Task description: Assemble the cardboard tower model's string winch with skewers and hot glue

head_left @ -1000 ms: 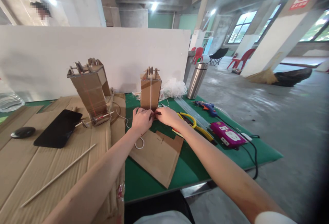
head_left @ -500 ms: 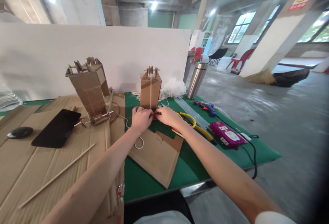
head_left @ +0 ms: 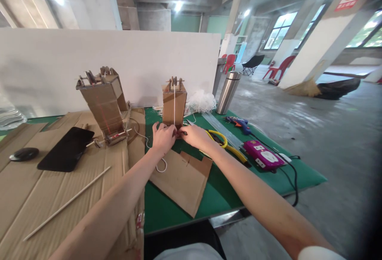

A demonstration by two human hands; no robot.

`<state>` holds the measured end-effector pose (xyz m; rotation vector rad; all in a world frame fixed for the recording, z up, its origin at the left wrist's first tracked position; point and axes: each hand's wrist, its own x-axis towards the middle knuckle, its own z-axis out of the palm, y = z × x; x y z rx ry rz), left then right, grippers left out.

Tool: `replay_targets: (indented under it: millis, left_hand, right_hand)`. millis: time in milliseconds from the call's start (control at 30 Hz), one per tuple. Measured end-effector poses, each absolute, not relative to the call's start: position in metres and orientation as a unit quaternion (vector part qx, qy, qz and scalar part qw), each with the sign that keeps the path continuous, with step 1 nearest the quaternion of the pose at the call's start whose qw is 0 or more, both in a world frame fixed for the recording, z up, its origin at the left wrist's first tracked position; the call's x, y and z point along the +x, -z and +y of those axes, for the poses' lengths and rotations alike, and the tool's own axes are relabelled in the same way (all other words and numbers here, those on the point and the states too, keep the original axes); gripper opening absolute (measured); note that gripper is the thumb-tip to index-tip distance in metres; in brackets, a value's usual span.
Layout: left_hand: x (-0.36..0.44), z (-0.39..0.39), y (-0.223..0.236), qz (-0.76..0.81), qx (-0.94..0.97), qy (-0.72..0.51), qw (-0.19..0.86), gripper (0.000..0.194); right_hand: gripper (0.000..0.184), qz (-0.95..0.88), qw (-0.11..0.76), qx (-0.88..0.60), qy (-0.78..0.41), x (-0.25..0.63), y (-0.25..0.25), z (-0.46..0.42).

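Note:
A small cardboard tower (head_left: 168, 108) stands upright with a pulley (head_left: 173, 81) on top. A white string (head_left: 174, 107) runs from the pulley straight down its front to my fingertips. My left hand (head_left: 163, 136) is closed at the string's lower end, at the foot of the tower. Close beside it, my right hand (head_left: 191, 136) pinches at the same spot; its fingertips nearly meet those of the left. Exactly what lies between the fingertips is hidden. A loose end of string (head_left: 161, 167) curls below my left wrist. Under my hands lies a flat cardboard piece (head_left: 182, 182).
A larger cardboard tower (head_left: 103, 107) stands left on cardboard sheets, near a black phone-like slab (head_left: 66, 148), a mouse (head_left: 24, 154) and a stick (head_left: 67, 203). On the right are yellow-handled pliers (head_left: 235, 154), a glue gun (head_left: 242, 125), a purple power box (head_left: 262, 156) and a steel flask (head_left: 228, 93).
Both hands stay at the tower's foot, with only slight finger movement. The string and the tower top have shifted very slightly left in view.

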<state>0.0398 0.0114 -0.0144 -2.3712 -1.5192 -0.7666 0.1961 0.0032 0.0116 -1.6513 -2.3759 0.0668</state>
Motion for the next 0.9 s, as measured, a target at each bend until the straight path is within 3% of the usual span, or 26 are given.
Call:
replay_targets:
  millis: [467,900]
  left_hand:
    - [0.042,0.008,0.014,-0.524,-0.804,0.268,0.085,0.012]
    - [0.042,0.010,0.015,-0.526,-0.808,0.260,0.054,0.017]
  right_hand:
    - [0.030,-0.822,0.174,-0.535,-0.086,0.200,-0.001,0.017]
    - [0.025,-0.832,0.133,-0.532,-0.083,0.205,-0.011,0.010]
